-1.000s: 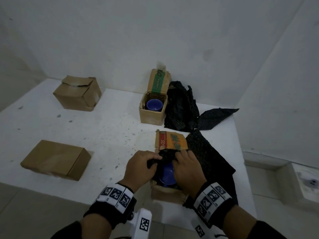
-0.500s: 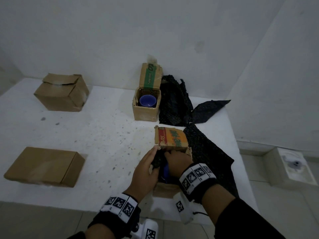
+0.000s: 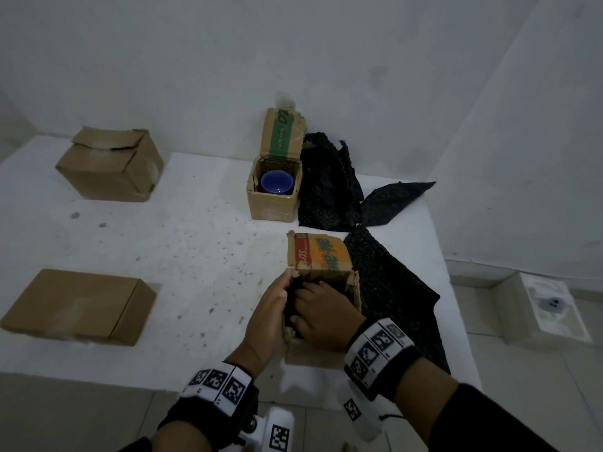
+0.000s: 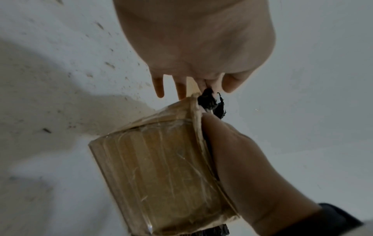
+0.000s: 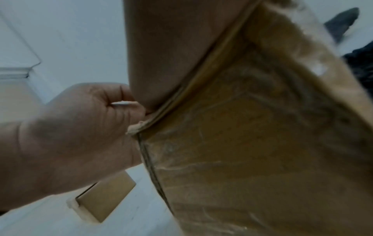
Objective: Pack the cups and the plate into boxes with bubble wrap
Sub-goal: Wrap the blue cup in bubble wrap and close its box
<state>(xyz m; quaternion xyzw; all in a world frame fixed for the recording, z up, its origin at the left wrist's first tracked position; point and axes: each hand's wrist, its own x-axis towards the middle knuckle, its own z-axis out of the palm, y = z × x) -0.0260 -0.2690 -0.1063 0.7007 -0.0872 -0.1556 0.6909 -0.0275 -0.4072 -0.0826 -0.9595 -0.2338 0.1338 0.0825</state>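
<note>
The near cardboard box (image 3: 313, 353) stands at the table's front edge, its orange printed flap (image 3: 319, 256) raised. My left hand (image 3: 270, 314) holds its left wall, fingers straight outside (image 4: 159, 89) and thumb over the rim. My right hand (image 3: 323, 314) reaches into the opening, its curled fingers gripping black bubble wrap (image 4: 210, 102). The cup in this box is hidden under hand and wrap. The far box (image 3: 272, 207) is uncovered, with a blue cup (image 3: 276, 185) inside. No plate shows. The right wrist view shows my right hand (image 5: 80, 135) against the box (image 5: 262, 143).
Loose black bubble wrap lies right of the far box (image 3: 329, 190) and right of the near box (image 3: 391, 288). A closed box (image 3: 111, 164) sits back left. A flat box (image 3: 78, 305) lies front left. Walls close the back and right. The table edge is just below my wrists.
My right hand has pushed deeper into the near box with the wrap. The blue cup there, seen a second ago, is now covered. My left hand has moved onto the box's left wall.
</note>
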